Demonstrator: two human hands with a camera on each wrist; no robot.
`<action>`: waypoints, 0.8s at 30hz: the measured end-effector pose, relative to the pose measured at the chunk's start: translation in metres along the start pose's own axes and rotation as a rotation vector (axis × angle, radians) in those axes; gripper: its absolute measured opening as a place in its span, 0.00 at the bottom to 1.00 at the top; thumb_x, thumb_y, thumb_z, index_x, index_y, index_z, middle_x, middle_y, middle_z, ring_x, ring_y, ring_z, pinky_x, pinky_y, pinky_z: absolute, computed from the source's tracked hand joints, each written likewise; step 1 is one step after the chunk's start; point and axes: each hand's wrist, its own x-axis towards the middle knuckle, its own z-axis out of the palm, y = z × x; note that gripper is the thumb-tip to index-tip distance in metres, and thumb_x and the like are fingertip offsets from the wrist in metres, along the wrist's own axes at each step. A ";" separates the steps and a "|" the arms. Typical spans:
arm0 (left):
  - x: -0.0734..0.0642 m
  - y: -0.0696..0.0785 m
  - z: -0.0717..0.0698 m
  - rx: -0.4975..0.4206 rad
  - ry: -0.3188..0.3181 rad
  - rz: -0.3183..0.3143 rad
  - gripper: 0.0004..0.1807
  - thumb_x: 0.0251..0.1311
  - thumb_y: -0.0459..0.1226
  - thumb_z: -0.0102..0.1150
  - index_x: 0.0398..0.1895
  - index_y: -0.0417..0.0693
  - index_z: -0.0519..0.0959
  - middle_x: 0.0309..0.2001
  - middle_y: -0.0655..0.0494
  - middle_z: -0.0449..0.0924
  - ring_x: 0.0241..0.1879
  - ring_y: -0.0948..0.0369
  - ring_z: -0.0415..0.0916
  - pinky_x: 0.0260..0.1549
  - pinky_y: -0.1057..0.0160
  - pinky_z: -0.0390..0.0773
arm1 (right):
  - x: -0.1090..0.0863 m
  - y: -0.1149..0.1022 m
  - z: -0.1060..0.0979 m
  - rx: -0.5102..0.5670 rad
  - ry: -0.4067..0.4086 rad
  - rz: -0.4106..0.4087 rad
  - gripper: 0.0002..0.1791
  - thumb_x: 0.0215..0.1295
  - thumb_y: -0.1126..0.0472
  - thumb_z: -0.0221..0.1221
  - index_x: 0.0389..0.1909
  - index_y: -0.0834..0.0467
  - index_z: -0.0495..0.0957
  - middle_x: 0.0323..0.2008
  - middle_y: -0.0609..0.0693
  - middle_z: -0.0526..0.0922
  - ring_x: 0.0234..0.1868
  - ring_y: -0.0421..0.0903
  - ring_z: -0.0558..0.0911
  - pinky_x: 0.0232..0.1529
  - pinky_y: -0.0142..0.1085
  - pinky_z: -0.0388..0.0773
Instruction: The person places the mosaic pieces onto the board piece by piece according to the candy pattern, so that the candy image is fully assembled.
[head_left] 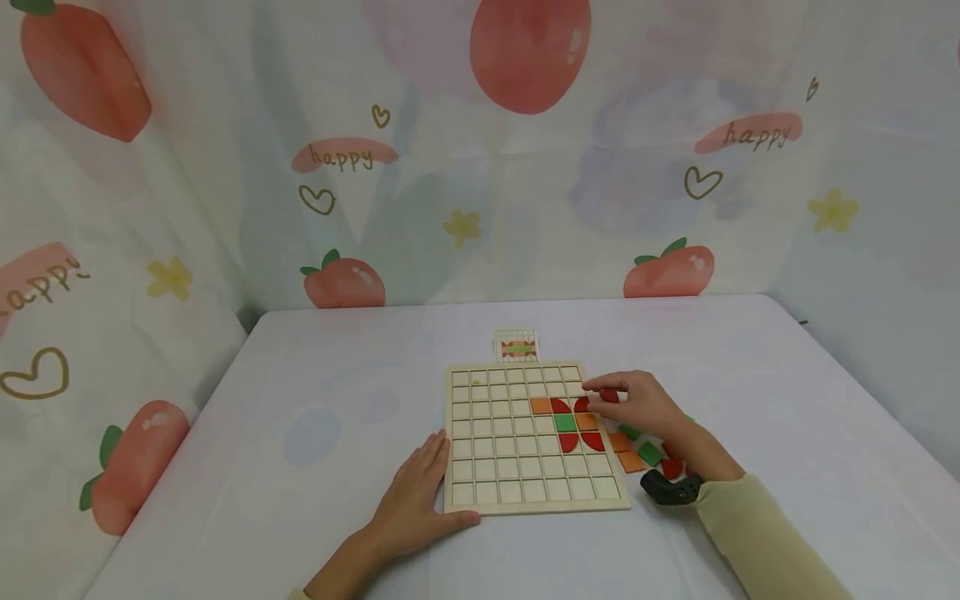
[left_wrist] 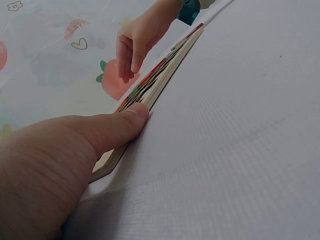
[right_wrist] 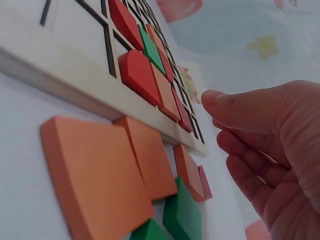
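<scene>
A wooden grid board [head_left: 502, 471] lies on the table. On its right part sit a green square tile [head_left: 565, 423], an orange tile [head_left: 541, 406], another orange one and several red tiles with a curved edge [head_left: 592, 441]. My left hand [head_left: 411, 504] rests at the board's near left corner, fingers along the left side, thumb [left_wrist: 122, 127] on the near edge. Above the board's right edge hovers my right hand [head_left: 641, 406], its fingers loosely bent. In the right wrist view nothing shows between the thumb and fingers of that hand [right_wrist: 270, 130].
Loose orange tiles [right_wrist: 95, 175], green tiles [right_wrist: 185, 212] and red tiles lie right of the board, partly under my right forearm. A small pattern card [head_left: 516, 345] lies beyond the board's far edge. Printed cloth [head_left: 465, 167] hangs behind the white table [head_left: 337, 358].
</scene>
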 end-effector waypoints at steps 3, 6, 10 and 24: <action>0.000 0.000 0.000 0.003 -0.006 -0.005 0.59 0.45 0.70 0.51 0.70 0.37 0.48 0.71 0.47 0.43 0.69 0.53 0.38 0.63 0.49 0.47 | -0.006 0.005 -0.005 -0.009 -0.001 0.060 0.19 0.56 0.57 0.65 0.48 0.60 0.80 0.46 0.56 0.80 0.51 0.57 0.74 0.47 0.52 0.73; 0.001 0.000 0.000 0.001 -0.009 -0.008 0.59 0.45 0.70 0.51 0.70 0.37 0.48 0.71 0.47 0.43 0.69 0.53 0.38 0.63 0.49 0.47 | -0.011 0.008 -0.009 -0.002 0.001 0.092 0.21 0.56 0.55 0.65 0.49 0.61 0.80 0.47 0.56 0.80 0.52 0.58 0.74 0.48 0.52 0.72; 0.001 0.001 0.000 0.004 -0.005 -0.008 0.59 0.45 0.70 0.51 0.70 0.37 0.48 0.71 0.46 0.43 0.69 0.53 0.39 0.63 0.48 0.47 | -0.019 0.009 -0.013 -0.009 0.015 0.096 0.21 0.55 0.54 0.65 0.48 0.61 0.80 0.46 0.56 0.80 0.51 0.58 0.75 0.48 0.52 0.72; 0.001 0.000 0.000 0.008 0.007 0.011 0.59 0.46 0.70 0.51 0.70 0.36 0.49 0.71 0.46 0.43 0.69 0.54 0.38 0.63 0.49 0.47 | -0.044 0.022 -0.018 -0.067 0.016 0.153 0.22 0.54 0.53 0.65 0.48 0.61 0.80 0.48 0.57 0.79 0.52 0.58 0.73 0.47 0.52 0.72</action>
